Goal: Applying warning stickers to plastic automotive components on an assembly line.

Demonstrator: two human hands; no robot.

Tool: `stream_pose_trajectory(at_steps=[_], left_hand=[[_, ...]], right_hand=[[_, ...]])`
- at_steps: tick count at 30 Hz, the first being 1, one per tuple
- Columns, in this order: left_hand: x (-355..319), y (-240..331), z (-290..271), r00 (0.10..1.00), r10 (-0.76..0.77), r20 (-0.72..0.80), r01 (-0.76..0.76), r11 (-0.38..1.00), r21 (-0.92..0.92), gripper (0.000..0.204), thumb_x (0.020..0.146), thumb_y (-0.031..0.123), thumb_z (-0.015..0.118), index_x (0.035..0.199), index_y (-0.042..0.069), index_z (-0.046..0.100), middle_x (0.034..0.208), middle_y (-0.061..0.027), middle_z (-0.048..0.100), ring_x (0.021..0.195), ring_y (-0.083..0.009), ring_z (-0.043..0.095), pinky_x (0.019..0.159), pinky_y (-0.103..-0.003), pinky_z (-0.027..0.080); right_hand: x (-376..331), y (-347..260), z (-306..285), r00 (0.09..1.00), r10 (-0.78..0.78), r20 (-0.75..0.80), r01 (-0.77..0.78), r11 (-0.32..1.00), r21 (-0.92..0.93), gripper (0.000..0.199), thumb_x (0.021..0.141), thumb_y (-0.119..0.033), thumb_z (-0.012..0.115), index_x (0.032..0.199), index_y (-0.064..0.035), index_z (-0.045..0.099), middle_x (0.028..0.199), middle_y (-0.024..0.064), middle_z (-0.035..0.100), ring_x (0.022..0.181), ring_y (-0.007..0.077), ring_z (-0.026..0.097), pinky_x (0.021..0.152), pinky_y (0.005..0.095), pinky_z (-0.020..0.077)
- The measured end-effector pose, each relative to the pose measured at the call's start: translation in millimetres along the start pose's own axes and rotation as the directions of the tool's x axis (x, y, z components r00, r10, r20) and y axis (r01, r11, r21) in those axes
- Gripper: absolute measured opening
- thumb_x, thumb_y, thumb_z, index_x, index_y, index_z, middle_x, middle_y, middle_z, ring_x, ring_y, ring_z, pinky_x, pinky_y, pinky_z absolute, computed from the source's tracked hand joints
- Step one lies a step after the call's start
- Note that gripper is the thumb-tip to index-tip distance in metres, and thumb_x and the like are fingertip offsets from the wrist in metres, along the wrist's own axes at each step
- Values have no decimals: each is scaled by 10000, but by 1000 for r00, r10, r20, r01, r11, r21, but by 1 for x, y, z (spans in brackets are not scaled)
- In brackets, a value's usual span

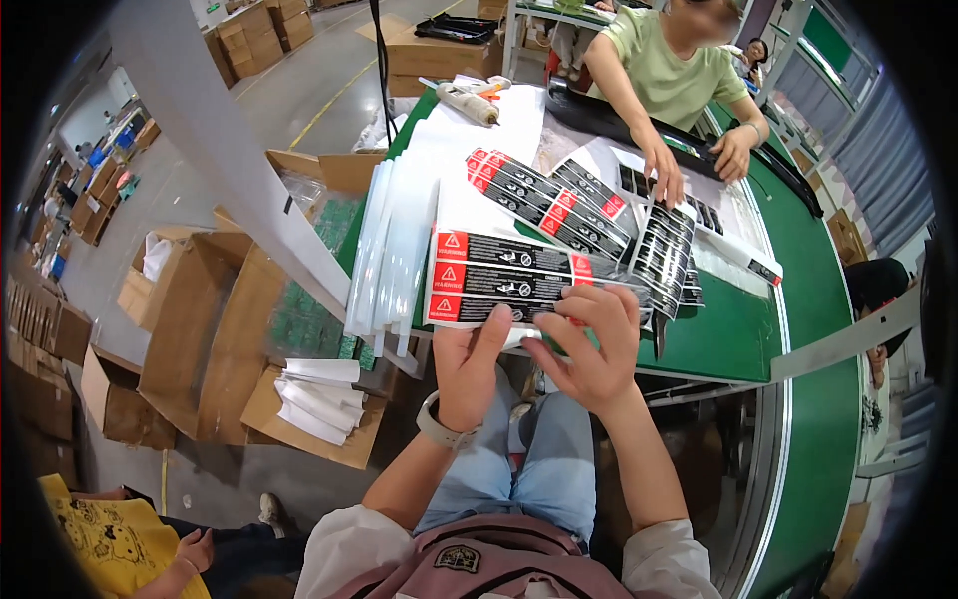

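My left hand [467,374] grips the lower left edge of a sheet of warning labels [499,275], with its thumb on top and the other fingers hidden underneath. The sheet is black with red warning blocks and white borders, tilted toward me over the table's near edge. Bent fingers of my right hand [597,344] close on the sheet's lower right part, thumb near its bottom edge. More label sheets [544,205] lie just beyond. Beside my left hand, long translucent white strips [384,245] hang over the table edge.
A co-worker's hand [659,170] touches further label sheets across the green table [723,344]; a long black part [589,112] lies there. At left stand a white post [225,130] and open cardboard boxes [190,349]. A person in yellow [110,544] is at lower left.
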State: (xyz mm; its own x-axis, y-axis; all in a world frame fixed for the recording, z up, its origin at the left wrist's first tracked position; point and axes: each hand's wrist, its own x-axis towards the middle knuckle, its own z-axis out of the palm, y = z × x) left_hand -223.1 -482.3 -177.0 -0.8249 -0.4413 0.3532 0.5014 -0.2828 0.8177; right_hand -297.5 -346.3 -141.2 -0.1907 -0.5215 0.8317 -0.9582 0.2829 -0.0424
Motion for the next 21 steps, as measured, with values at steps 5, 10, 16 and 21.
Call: stream_pose_trajectory(at_steps=[5, 10, 16, 21], left_hand=[[-6, -2, 8, 999, -31, -41, 25, 990, -139, 251, 1004, 76, 494, 1217, -36, 566, 1116, -88, 655, 1001, -153, 623, 899, -320, 499], [-14, -5, 15, 985, -162, 52, 170, 914, -369, 281, 1018, 157, 489, 1236, -1, 571, 1160, -114, 651, 1036, -209, 637, 957, -410, 487], [-17, -5, 21, 899, -385, 211, 424, 638, -643, 333, 945, 158, 545, 1244, 14, 566, 1198, -127, 643, 1116, -274, 613, 1056, -476, 418], [-21, -22, 16, 877, -410, 249, 468, 617, -633, 346, 920, 118, 552, 1251, 15, 553, 1232, -134, 627, 1154, -288, 599, 1058, -486, 422]], right_hand=[[-12, -9, -16, 965, 240, -107, -226, 966, 127, 320, 679, -87, 782, 976, -44, 669, 947, 82, 597, 866, 277, 582, 737, 383, 448], [-15, -18, -19, 900, 404, -164, -389, 914, 117, 320, 699, -51, 774, 993, -10, 654, 937, 107, 557, 851, 274, 534, 719, 357, 444], [-25, -18, -19, 845, 521, -121, -503, 851, 152, 287, 726, -43, 769, 975, -27, 628, 960, 113, 559, 874, 276, 550, 732, 355, 450], [-31, -19, -21, 815, 575, -67, -554, 809, 196, 251, 736, -22, 755, 948, -27, 621, 939, 110, 567, 844, 267, 570, 719, 346, 465]])
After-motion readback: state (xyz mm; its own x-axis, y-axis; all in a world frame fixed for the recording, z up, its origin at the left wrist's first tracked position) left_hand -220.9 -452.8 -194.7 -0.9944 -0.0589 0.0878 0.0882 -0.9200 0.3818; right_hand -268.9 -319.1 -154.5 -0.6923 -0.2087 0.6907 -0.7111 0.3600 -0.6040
